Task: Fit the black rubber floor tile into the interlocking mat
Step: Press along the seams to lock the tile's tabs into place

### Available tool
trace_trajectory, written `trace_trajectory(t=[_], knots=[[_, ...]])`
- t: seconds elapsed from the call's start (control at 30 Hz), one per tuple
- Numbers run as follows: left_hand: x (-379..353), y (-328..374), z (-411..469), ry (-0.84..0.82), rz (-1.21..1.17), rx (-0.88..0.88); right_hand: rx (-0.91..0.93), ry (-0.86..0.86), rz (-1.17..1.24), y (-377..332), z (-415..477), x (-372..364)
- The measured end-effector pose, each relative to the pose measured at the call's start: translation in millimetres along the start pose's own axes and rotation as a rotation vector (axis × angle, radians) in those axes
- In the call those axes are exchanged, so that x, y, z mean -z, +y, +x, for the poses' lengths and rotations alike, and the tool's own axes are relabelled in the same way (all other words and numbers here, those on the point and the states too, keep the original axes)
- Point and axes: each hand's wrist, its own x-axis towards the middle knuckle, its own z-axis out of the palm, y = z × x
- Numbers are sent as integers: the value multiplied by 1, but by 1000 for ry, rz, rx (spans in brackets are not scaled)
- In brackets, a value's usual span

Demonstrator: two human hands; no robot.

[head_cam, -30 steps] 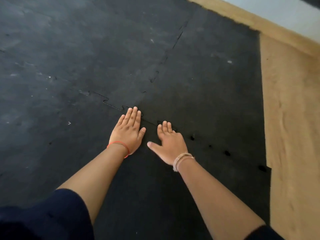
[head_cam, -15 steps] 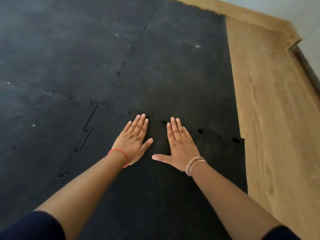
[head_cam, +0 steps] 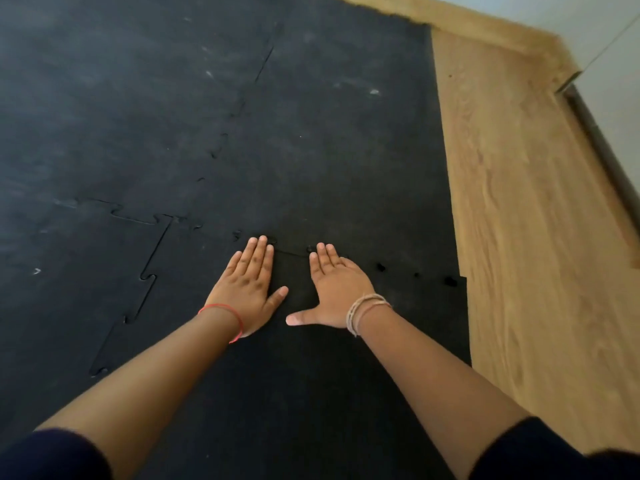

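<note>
My left hand [head_cam: 247,289] and right hand [head_cam: 337,287] lie flat, fingers extended, grasping nothing, on the black rubber floor tile [head_cam: 311,375]; its toothed seam with the black interlocking mat [head_cam: 329,168] is partly hidden beneath my fingertips.

Indoor room, likely a home gym: black interlocking mat [head_cam: 173,116] covers wood floor [head_cam: 519,220]; skirting [head_cam: 485,26] and white wall [head_cam: 606,15] at far right.

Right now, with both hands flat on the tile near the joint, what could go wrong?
1. Small holes show along the far seam right of the right hand, so the teeth there may stay unlocked.
2. The tile juts past its neighbour at the wooden floor; it may sit misaligned.
3. The left hand has fingertips at the seam; they could get pinched.
</note>
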Motion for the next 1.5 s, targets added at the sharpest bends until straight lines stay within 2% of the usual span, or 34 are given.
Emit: trace_trajectory(t=[0.1, 0.2, 0.3, 0.53, 0.67, 0.77, 0.87, 0.93, 1.0, 1.17, 1.27, 1.37, 1.43, 1.5], knots=[[1, 10, 1, -12, -25, 36, -34, 168, 133, -1, -13, -21], [-6, 31, -4, 59, -52, -25, -196, 347, 170, 0, -37, -53], [-13, 41, -6, 122, -72, -75, -318, 304, 173, 11, -50, -60], [-19, 39, -3, 167, -66, -63, -202, -54, 41, 34, -46, -23], [-10, 39, -4, 108, -60, -65, -200, -190, 127, 40, -36, 9], [-2, 40, -2, 34, -49, -58, -231, -86, 265, 39, -32, 6], [3, 49, 1, -28, -12, -58, -271, 197, 293, 23, -61, -55], [2, 62, 3, -2, 26, -137, -374, 302, 324, 20, -78, -81], [-3, 75, 3, 23, -1, -174, -407, 273, 338, 33, -79, -77], [-20, 81, 12, 61, -17, -124, -306, 94, 173, 62, -62, -56], [-17, 80, 15, 10, -17, -126, -287, -23, 90, 67, -59, -45], [-7, 81, 15, -100, 5, -113, -258, -95, 177, 74, -57, -35], [3, 86, 22, -196, -1, -70, -240, -20, 299, 78, -64, -41], [6, 100, 29, -208, -20, -50, -338, 218, 344, 79, -78, -63]])
